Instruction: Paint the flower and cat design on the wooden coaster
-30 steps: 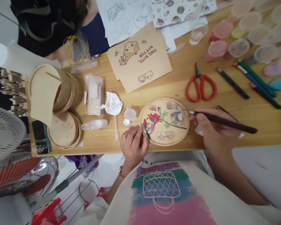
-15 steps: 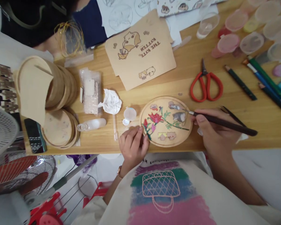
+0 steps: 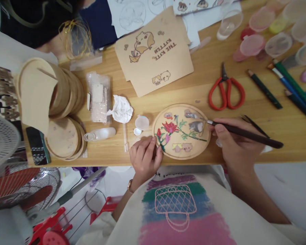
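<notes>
A round wooden lid decorated with red flowers, green stems and small animal pictures lies flat near the table's front edge. My left hand holds its left rim, fingers curled and thumb close to the edge. In my right hand is a paintbrush with a dark handle, gripped near its metal collar. Its tip reaches over the lid's right side, by the grey animal pictures; whether it touches cannot be made out. Beneath the right hand, a thin black tool and something white are partly hidden.
Red-handled scissors and pencils lie to the right, below lidded paint cups. A printed brown card lies behind. Leftward are a small open pot, crumpled tissue, a clear bottle and stacked wooden boxes.
The view has shifted slightly. Both hands keep their places at the lid, and the paintbrush tip stays by the grey pictures.
</notes>
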`<state>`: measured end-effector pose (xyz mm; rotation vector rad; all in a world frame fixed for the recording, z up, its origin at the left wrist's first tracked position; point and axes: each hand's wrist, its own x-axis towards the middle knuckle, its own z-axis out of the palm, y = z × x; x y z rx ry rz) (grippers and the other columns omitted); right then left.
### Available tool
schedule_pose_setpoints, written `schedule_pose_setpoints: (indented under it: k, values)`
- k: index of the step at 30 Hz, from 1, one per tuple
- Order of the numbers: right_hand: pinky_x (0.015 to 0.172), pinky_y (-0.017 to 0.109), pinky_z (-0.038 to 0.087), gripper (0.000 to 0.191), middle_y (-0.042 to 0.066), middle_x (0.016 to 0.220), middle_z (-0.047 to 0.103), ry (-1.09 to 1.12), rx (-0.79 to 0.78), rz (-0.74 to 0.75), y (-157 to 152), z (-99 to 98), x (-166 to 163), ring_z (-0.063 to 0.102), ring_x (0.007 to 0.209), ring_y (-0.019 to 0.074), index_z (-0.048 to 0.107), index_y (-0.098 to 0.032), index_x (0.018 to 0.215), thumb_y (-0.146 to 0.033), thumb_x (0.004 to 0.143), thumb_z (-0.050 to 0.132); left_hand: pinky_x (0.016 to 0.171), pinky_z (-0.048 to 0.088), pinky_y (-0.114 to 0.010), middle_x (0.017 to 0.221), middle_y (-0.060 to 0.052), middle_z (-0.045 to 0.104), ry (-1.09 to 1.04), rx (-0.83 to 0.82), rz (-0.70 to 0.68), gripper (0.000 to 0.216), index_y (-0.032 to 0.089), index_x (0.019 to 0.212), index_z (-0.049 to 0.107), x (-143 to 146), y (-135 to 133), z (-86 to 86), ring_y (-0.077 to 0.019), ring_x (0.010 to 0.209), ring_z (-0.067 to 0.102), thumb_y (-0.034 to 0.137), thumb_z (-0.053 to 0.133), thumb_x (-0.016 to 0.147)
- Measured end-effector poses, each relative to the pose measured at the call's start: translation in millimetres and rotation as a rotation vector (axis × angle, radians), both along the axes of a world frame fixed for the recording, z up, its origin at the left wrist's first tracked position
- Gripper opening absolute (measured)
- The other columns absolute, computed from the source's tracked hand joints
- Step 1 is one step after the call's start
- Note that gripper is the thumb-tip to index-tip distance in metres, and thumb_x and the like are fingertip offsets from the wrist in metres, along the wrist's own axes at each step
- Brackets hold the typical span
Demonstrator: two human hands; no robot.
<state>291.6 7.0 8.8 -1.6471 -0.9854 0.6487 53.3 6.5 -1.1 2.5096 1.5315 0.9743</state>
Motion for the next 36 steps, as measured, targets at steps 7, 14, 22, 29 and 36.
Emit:
schedule_pose_setpoints:
  k: [7, 14, 22, 29, 36]
  values:
    - [0.061, 0.028, 0.054, 0.012, 0.001, 0.085, 0.073, -0.008, -0.028, -0.012, -0.2, -0.6, 0.8, 0.067, 0.069, 0.0139, 0.077, -0.027, 0.093, -0.032, 0.083, 0.073, 0.084, 0.055, -0.037, 0.102, -0.010, 0.074, -0.003, 0.004, 0.002, 0.045, 0.018, 0.127, 0.062, -0.9, -0.6, -0.8, -0.0228, 0.094, 0.068, 0.015, 0.071, 0.082]
    - [0.057, 0.026, 0.053, 0.013, 0.002, 0.083, 0.073, 0.022, -0.010, -0.033, 1.0, 0.4, 0.0, 0.067, 0.067, 0.0134, 0.077, -0.025, 0.093, -0.030, 0.081, 0.074, 0.083, 0.056, -0.038, 0.101, -0.011, 0.075, -0.002, 0.003, 0.004, 0.046, 0.018, 0.127, 0.062, 0.0, -0.6, -1.2, -0.0232, 0.094, 0.069, 0.015, 0.071, 0.082]
    - [0.058, 0.025, 0.054, 0.012, 0.002, 0.081, 0.073, 0.053, 0.036, -0.057, 2.3, 3.0, -1.7, 0.067, 0.065, 0.0121, 0.078, -0.024, 0.091, -0.027, 0.080, 0.076, 0.084, 0.055, -0.038, 0.101, -0.012, 0.074, 0.007, -0.002, 0.001, 0.043, 0.015, 0.123, 0.063, -0.1, -0.3, 0.2, -0.0231, 0.093, 0.068, 0.014, 0.072, 0.081]
    - [0.060, 0.027, 0.052, 0.011, 0.002, 0.082, 0.073, 0.006, -0.022, -0.021, 0.6, 0.9, 1.0, 0.067, 0.068, 0.0136, 0.078, -0.025, 0.091, -0.030, 0.081, 0.075, 0.083, 0.055, -0.038, 0.100, -0.012, 0.074, -0.002, -0.002, 0.001, 0.042, 0.015, 0.123, 0.064, 0.3, -0.5, -0.4, -0.0233, 0.093, 0.068, 0.015, 0.072, 0.082]
    - [0.058, 0.027, 0.052, 0.013, 0.003, 0.083, 0.073, 0.003, -0.021, -0.021, 0.8, 1.9, 0.1, 0.067, 0.068, 0.0141, 0.077, -0.025, 0.091, -0.032, 0.081, 0.075, 0.083, 0.056, -0.038, 0.101, -0.012, 0.074, -0.006, -0.003, 0.008, 0.045, 0.017, 0.125, 0.063, 0.1, -1.1, -1.0, -0.0237, 0.093, 0.069, 0.015, 0.072, 0.081]
